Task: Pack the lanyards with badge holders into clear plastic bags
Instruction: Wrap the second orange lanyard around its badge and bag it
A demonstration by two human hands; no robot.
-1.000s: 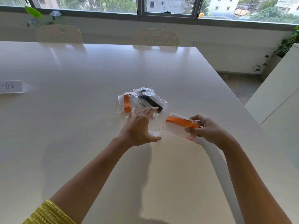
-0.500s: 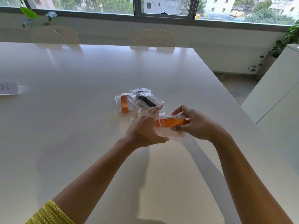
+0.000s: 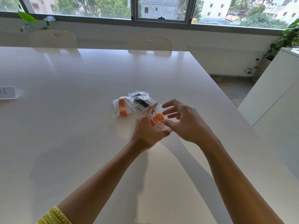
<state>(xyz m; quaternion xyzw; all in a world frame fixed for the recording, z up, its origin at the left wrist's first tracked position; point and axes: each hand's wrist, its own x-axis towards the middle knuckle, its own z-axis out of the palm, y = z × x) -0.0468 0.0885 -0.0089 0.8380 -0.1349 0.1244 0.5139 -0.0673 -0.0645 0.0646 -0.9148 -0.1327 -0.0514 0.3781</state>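
Above the white table (image 3: 80, 143) my left hand (image 3: 148, 128) grips a clear plastic bag (image 3: 159, 126), and an orange lanyard (image 3: 158, 118) with its badge holder sits partly inside that bag. My right hand (image 3: 186, 122) is just to the right, thumb touching the bag's edge, its other fingers spread apart. Behind the hands lie two filled clear bags: one with an orange lanyard (image 3: 122, 107), one with a black lanyard (image 3: 142, 102).
A white name card (image 3: 7, 93) lies at the table's left edge. Two pale chairs (image 3: 149, 42) stand at the far side under the window. A white cabinet (image 3: 275, 97) stands to the right, with a plant (image 3: 288, 38) behind it.
My right hand brought the orange lanyard leftward to the bag in my left hand and pushed it in. Its fingers have opened off the lanyard.
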